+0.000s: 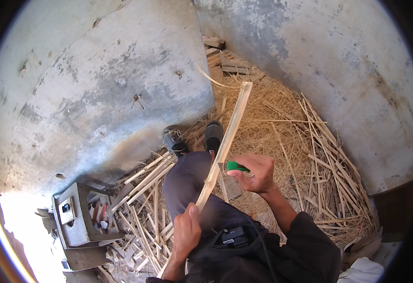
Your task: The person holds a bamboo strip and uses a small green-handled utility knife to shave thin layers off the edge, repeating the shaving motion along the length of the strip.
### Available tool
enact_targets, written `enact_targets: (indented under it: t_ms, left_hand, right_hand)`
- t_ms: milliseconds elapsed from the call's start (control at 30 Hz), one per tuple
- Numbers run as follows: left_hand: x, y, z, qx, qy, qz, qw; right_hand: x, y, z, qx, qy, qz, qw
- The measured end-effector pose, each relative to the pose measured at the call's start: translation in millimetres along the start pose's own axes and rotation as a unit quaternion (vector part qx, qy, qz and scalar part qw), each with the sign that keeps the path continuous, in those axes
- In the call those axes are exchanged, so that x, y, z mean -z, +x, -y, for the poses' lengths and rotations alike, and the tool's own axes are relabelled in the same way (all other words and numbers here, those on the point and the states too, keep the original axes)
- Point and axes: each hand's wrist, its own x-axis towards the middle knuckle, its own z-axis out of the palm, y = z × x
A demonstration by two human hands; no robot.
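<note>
A long split bamboo strip [232, 125] slants from my lap up and away, its far end tilted to the right. My left hand [186, 232] is closed around its lower part, beside my thigh. My right hand [257, 172] grips a knife with a green handle [237, 166]. The short blade meets the strip's right edge about midway along it. A thin curled sliver [211, 79] sticks out to the left from the strip's far end.
Shavings [275, 104] cover the floor ahead. Bundled bamboo strips [336, 165] lie along the right wall, and more strips [143, 177] lie at the left. A worn stool-like frame [76, 214] is at the lower left. Bare walls [121, 89] enclose the corner; wood blocks [235, 68] lie there.
</note>
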Motion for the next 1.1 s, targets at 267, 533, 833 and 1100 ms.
enact_targets:
  t_ms: [267,533,833,1100]
  left_hand:
    - [5,-5,-3,0.012,0.024,0.009,1.000]
    - [5,-26,16,0.020,0.017,0.054,0.998]
    - [11,-22,28,0.052,-0.023,0.081,0.995]
    - [14,-8,24,0.037,-0.004,0.035,0.999]
  right_hand:
    - [-5,4,-21,0.020,-0.029,-0.059,0.998]
    - [29,36,-69,-0.118,-0.073,-0.062,0.988]
    - [9,22,-79,-0.300,0.212,-0.039,0.929]
    - [10,16,-69,-0.338,0.350,0.086,0.869]
